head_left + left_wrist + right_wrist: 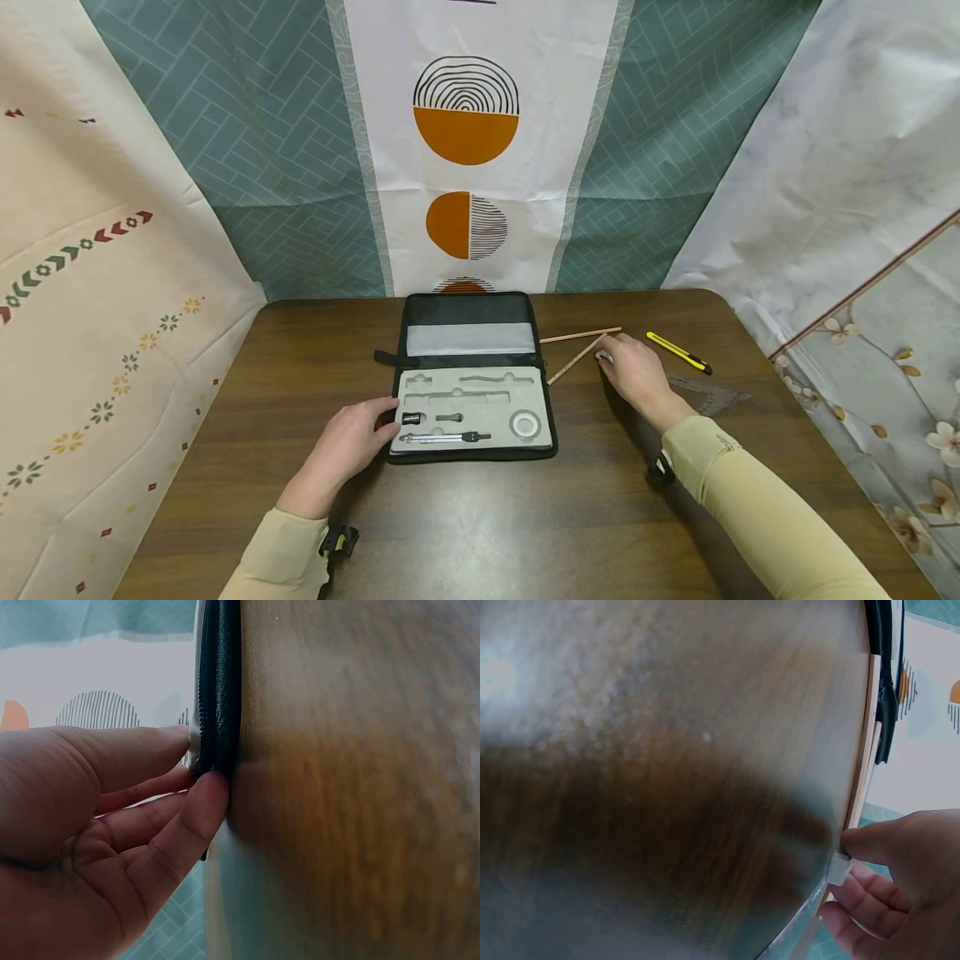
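Note:
An unzipped black compass case (472,455) lies open on the table, its grey tray holding a drawing compass (446,437), a small black-and-silver cylinder (411,418), a short dark adapter (449,417) and a white ring (525,425). My left hand (351,439) rests at the case's left side; in the left wrist view the thumb and a finger touch the zipped edge (223,690). To the right, my right hand (634,371) pinches a small whitish block (838,868) between thumb and fingers, beside the end of a wooden pencil (576,360). Its kind is unclear.
Behind that pencil lies a second wooden pencil (577,335). A yellow utility knife (678,352) is at the right, with a clear set square (712,393) partly behind my right arm. Several moulded slots in the tray hold nothing. Patterned cloth (300,150) hangs behind the table.

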Available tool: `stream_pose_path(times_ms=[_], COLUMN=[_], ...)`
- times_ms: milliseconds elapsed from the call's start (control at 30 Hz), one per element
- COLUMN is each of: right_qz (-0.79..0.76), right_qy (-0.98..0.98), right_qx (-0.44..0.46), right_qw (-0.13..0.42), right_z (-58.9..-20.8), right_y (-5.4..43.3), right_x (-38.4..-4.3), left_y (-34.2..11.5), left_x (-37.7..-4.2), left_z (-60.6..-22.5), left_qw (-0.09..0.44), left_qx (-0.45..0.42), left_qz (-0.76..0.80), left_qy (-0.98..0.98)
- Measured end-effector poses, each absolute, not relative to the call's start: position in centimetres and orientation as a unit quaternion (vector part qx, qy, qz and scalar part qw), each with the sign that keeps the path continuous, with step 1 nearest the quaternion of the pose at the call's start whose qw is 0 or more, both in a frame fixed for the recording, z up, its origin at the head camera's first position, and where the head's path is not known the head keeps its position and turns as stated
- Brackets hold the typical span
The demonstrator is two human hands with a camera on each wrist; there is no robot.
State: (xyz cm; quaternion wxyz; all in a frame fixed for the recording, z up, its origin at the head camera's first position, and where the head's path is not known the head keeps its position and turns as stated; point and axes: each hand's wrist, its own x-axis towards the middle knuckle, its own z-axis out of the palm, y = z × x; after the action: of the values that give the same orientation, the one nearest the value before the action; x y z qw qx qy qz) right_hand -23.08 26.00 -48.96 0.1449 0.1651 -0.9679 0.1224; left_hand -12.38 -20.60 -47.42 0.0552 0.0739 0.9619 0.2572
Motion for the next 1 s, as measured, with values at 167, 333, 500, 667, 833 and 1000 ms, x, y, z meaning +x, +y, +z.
stream_pose_path(times_ms=[167,333,500,667,833,1000], right_qz=[0.129,0.131,0.130,0.136,0.139,0.149], right_qy=[-0.967,-0.966,-0.964,-0.958,-0.954,-0.954], right_qx=[0.162,0.168,0.174,0.191,0.206,0.208], right_qw=[0.146,0.145,0.153,0.163,0.168,0.159], right_z=[-48.9,-48.3,-47.7,-47.4,-46.8,-46.5], right_y=[25.2,24.2,23.8,22.8,21.6,20.8], right_x=[-23.2,-23.1,-22.6,-22.6,-22.4,-22.0], left_y=[-21.0,-21.2,-20.7,-20.7,-20.7,-20.7], left_x=[-12.2,-12.0,-12.3,-12.3,-12.1,-12.0], left_z=[-47.2,-47.1,-47.3,-47.3,-47.1,-47.4], left_qw=[0.052,0.048,0.055,0.056,0.046,0.033], left_qx=[0.074,0.069,0.067,0.060,0.066,0.074], left_qz=[0.256,0.254,0.257,0.259,0.256,0.260], left_qy=[0.962,0.964,0.963,0.963,0.963,0.962])
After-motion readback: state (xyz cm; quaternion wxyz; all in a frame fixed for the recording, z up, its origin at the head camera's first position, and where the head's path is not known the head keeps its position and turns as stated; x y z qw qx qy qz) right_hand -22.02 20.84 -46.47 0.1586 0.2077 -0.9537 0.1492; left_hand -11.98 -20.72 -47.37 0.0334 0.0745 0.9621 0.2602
